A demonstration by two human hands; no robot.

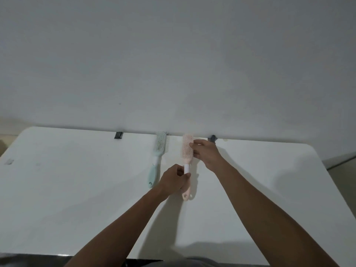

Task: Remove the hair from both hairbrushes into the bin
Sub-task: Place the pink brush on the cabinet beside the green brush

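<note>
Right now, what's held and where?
The left hand grips the pink brush by its handle; the right hand pinches at its bristles.

two hairbrushes (173,162) side by side on table (77,189), wall (173,64) behind

Two hairbrushes: one pink brush (186,151) and one green brush (158,151). Two hands: one left hand (174,180) and one right hand (207,154). One white table (77,189). Two dark brackets at the table's far edge: one left bracket (118,135) and one right bracket (212,138).
</note>
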